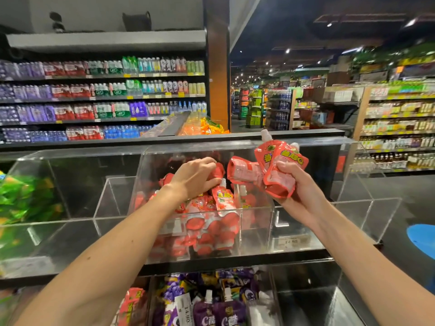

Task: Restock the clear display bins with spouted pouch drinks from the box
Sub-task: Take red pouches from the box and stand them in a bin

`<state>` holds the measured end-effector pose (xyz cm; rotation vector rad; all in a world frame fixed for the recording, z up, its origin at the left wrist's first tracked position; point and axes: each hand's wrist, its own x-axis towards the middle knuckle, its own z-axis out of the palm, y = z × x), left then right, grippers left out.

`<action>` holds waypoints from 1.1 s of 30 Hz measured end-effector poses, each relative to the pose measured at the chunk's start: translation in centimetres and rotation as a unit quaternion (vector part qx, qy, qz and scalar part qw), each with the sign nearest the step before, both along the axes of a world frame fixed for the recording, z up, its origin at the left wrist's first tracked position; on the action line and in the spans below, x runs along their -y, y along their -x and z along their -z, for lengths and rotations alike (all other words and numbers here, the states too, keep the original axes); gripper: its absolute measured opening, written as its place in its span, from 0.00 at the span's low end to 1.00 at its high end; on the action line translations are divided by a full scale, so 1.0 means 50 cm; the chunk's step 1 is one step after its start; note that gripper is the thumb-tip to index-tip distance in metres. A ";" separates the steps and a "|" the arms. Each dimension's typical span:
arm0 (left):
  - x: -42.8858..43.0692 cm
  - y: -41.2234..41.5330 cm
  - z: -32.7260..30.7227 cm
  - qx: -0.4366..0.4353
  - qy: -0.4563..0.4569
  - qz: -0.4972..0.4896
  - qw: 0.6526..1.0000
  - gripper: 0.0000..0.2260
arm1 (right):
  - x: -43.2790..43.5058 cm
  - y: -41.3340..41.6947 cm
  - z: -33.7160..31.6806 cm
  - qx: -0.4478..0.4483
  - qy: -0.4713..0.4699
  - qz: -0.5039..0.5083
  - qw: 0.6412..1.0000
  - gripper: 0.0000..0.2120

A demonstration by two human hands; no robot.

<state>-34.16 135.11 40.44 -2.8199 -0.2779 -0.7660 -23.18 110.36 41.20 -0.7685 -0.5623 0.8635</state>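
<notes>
Right hand (297, 185) round red pouches (279, 171); left hand (193, 177) seemingly round one in bin (259, 223).

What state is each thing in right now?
Middle bin: partly full of red pouches.
Left hand: grips one red pouch inside it.
Right hand: grips a bunch of pouches, raised.
Left bin: green pouches at its left end.
Purple pouches: piled below.

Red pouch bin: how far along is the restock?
Done: the middle bin already holds a pile of red pouches. In hand: the left hand grips one pouch inside it; the right hand holds a bunch of pouches above. Left: that bunch; the bin to the right shows none. The box is out of view.
</notes>
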 end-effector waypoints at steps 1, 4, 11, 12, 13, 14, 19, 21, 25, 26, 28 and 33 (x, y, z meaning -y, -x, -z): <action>0.007 0.001 0.004 -0.006 0.012 0.002 1.000 0.12 | 0.000 0.003 0.001 -0.004 0.000 0.000 1.000 0.20; 0.029 -0.001 0.010 -0.030 0.044 -0.010 0.999 0.12 | 0.003 0.015 -0.001 -0.012 0.000 0.006 1.000 0.22; -0.021 0.027 -0.019 -0.018 0.075 -0.035 0.996 0.05 | 0.039 0.030 -0.006 -0.004 -0.009 0.009 1.000 0.23; -0.024 0.033 -0.018 0.007 0.078 -0.027 0.997 0.06 | 0.043 0.028 -0.005 -0.004 -0.008 0.014 1.000 0.25; -0.023 0.036 -0.017 0.043 0.082 -0.011 0.996 0.06 | 0.046 0.026 -0.005 -0.005 -0.006 0.021 1.000 0.26; -0.016 0.037 -0.018 0.084 0.084 0.011 0.993 0.06 | 0.046 0.023 -0.006 -0.010 -0.004 0.027 1.000 0.26; 0.026 0.004 -0.024 0.140 0.077 0.109 0.981 0.06 | 0.040 0.027 -0.016 -0.030 -0.017 0.031 0.999 0.22; 0.032 -0.022 -0.009 0.083 0.064 0.086 0.991 0.05 | 0.040 0.032 -0.016 -0.027 -0.021 0.026 0.999 0.23; 0.026 -0.061 0.024 0.029 0.098 0.027 0.994 0.04 | 0.045 0.027 -0.007 -0.018 -0.007 0.032 0.999 0.25; 0.027 -0.065 0.024 0.021 0.113 0.012 0.993 0.05 | 0.047 0.025 -0.007 -0.013 -0.004 0.034 0.999 0.25; 0.031 -0.066 0.019 -0.014 0.155 -0.016 0.988 0.07 | 0.050 0.023 -0.007 -0.012 0.000 0.042 0.999 0.24; 0.031 -0.054 0.014 -0.133 0.251 -0.009 0.959 0.16 | 0.046 0.026 -0.004 -0.040 -0.005 0.043 0.998 0.26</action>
